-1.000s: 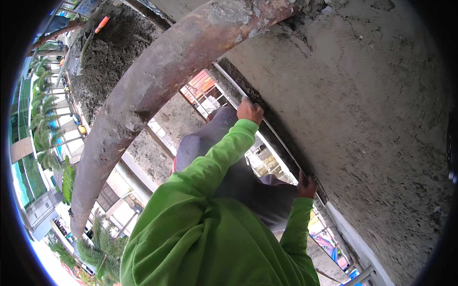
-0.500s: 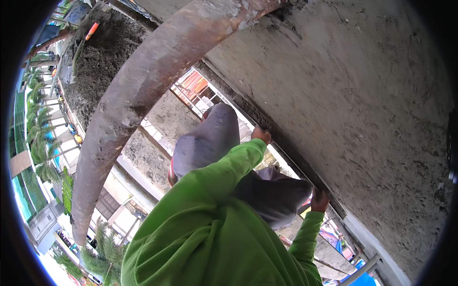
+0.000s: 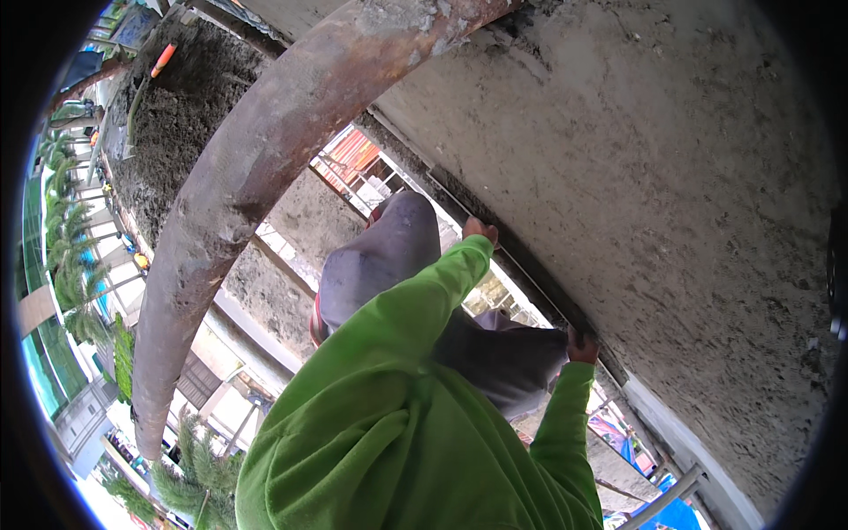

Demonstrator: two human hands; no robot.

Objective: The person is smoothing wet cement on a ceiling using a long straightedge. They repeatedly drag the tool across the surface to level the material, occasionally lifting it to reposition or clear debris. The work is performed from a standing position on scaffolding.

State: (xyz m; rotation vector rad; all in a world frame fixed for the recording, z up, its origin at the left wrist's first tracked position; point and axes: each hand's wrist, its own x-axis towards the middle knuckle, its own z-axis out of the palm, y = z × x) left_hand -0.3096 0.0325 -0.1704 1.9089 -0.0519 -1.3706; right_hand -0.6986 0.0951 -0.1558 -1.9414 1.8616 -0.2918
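Observation:
A long, narrow, straight bar point(image 3: 528, 276) lies along the lower edge of the rough grey concrete wall point(image 3: 654, 203). My left hand point(image 3: 481, 231) is closed around its upper stretch, the green sleeve reaching across my bent leg. Farther down the same edge, my right hand point(image 3: 582, 346) is closed on the bar beside my knee. The fingers of both hands are partly hidden. Wet-looking, darker mortar shows on the wall next to the bar.
A thick, mortar-stained metal pipe point(image 3: 238, 177) curves across the upper left. Beneath my grey-trousered legs point(image 3: 380, 247) are grimy boards point(image 3: 314, 208) with gaps opening to a lower level. A metal tube point(image 3: 662, 499) and blue sheeting point(image 3: 676, 517) are at lower right.
My right hand has moved up and slightly left along the wall edge, nearer my left hand. The bar has shifted, and its dark side now covers more of the bright gap.

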